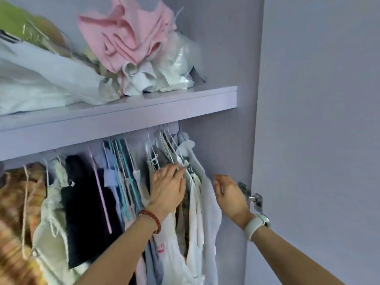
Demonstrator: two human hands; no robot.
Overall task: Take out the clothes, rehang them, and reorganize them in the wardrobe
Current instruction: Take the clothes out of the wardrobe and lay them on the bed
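A: Where are the clothes right now?

B: On hangers under the shelf (127, 112) of the wardrobe. The bunch being worked is the white and pale garments (197, 194) at the far right end, close to the side panel (230, 140).

A: And the hands?

B: The left hand (167, 187) lies flat against that bunch, fingers fairly straight, fingertips at the hanger necks (170, 149); its grip is open, pressing rather than holding. The right hand (231, 194) hovers just beside the outermost pale garment, fingers loosely spread, holding nothing, near the door hinge (254, 199).

A: So how should the take-out go?

B: I'd judge the hangers are tightly packed, so part them first with the left hand, then take one hanger by its neck and lift the hook clear before pulling outward. Tugging the cloth could slide a garment off.

A: Anything else around?

B: Dark and blue garments (88, 202) hang further left; a pink bundle (127, 36) sits on the shelf above.
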